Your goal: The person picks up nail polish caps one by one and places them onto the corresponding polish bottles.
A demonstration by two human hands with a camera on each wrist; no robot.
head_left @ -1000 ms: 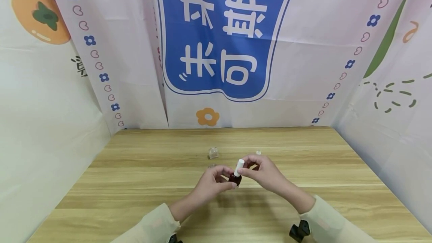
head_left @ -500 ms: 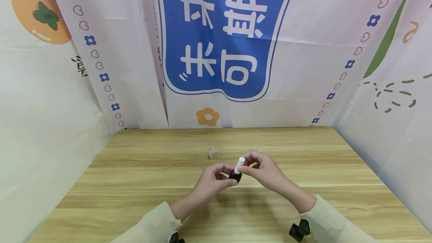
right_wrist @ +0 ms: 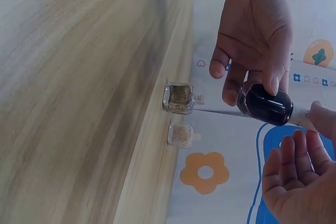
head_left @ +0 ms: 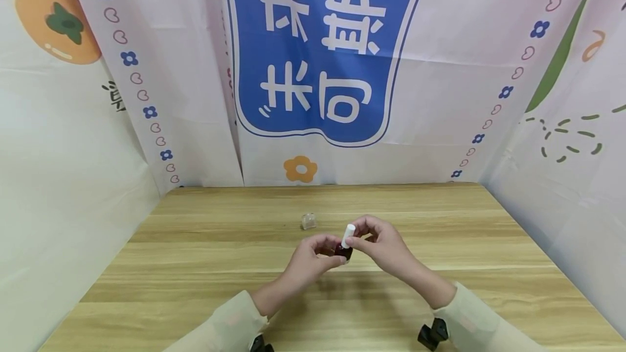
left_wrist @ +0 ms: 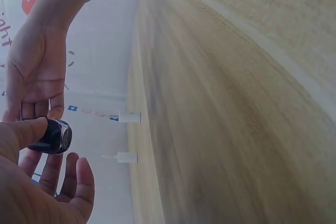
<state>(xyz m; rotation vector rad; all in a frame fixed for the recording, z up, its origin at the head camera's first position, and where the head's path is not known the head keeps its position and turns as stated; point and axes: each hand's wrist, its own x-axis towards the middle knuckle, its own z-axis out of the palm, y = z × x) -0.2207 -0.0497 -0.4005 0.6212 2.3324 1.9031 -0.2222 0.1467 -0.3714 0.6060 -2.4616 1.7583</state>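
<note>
My left hand [head_left: 313,257] pinches a small rounded bottle of dark red nail polish [head_left: 344,252] between thumb and fingers. On its white cap [head_left: 349,236] are the thumb and fingers of my right hand [head_left: 383,243]. In the right wrist view the dark nail polish bottle [right_wrist: 266,104] lies sideways across the picture, with the cap's lower end showing at the bottle's neck. The left wrist view shows the bottle's glass base [left_wrist: 64,137] facing the camera. Both hands are above the wooden table [head_left: 220,265].
Two uncapped clear nail polish bottles stand on the table, one with gold-brown glitter [right_wrist: 180,97] and one pale [right_wrist: 181,135]. Two white caps, a nearer cap [left_wrist: 127,157] and a second cap [left_wrist: 130,117], stand with their brushes upward. Printed cloth [head_left: 440,96] hangs around the table.
Both hands have risen slightly together with the nail polish bottle, away from the person. The hands now hide one small bottle and a white cap behind them. The grip looks the same.
</note>
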